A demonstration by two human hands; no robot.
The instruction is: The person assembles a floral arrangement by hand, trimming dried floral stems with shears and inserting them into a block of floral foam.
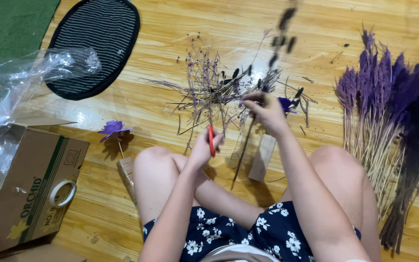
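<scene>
1. Hands first: the left hand (pixel 203 145) is closed around red scissors (pixel 211 140). Only a thin red part of the scissors shows between the fingers.
2. The right hand (pixel 266 109) is closed too. Its fingers pinch a long dark stem (pixel 244 150) that points down toward the knees.
3. The top of that stem (pixel 282 34) goes up past the hand and has dark little leaves on it. It looks blurry.
4. The two hands are near each other, above the bare knees. The left hand is lower than the right hand.
5. Just behind the hands is a messy pile of thin purple twigs (pixel 209 92) on the wood floor (pixel 170 29).
6. A small purple flower (pixel 285 104) peeks out just beside the right hand.
7. A little tan block (pixel 262 157) stands on the floor under the right arm.
8. On the right side lies a big bunch of purple fluffy grass (pixel 379 97) with pale stalks. It is well apart from the hands.
9. On the left is a purple paper flower (pixel 113 129) on a stick, near the left knee.
10. A brown box (pixel 30 189) sits at the far left, with a roll of tape (pixel 62 192) on top of it.
11. Clear plastic wrap (pixel 20 77) lies above the box.
12. A black striped mat (pixel 95 43) lies at the top left, beside a green rug (pixel 10 24).
</scene>
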